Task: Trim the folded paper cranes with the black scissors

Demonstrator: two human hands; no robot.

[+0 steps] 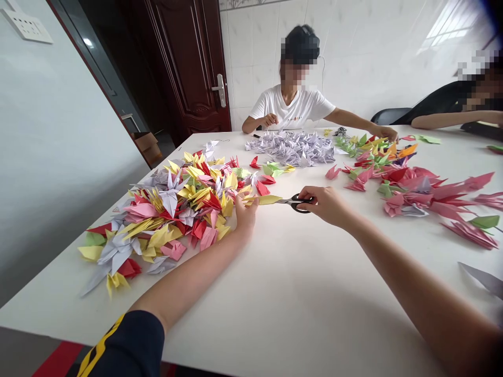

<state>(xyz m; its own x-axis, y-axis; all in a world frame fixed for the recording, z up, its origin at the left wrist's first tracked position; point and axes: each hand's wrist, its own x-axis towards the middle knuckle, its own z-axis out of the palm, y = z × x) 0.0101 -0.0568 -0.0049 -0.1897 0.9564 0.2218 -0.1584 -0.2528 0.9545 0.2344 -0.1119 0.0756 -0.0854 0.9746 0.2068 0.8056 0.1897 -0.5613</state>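
Observation:
My left hand (pixel 247 212) pinches a folded yellow paper piece (pixel 264 199) at the right edge of a big heap of coloured folded paper cranes (pixel 173 212). My right hand (pixel 326 204) is closed through the handles of black scissors (pixel 295 202), whose blades meet the yellow piece's tip. Both hands hover just over the white table (pixel 298 293).
A pile of pale lilac folded cranes (pixel 293 147) lies at the far side. Pink, red and green folded pieces (pixel 416 191) spread on the right. A person in a white shirt (pixel 293 107) sits opposite, reaching over the table; another person's arm (pixel 451 119) rests far right. A dark door (pixel 188 63) stands behind.

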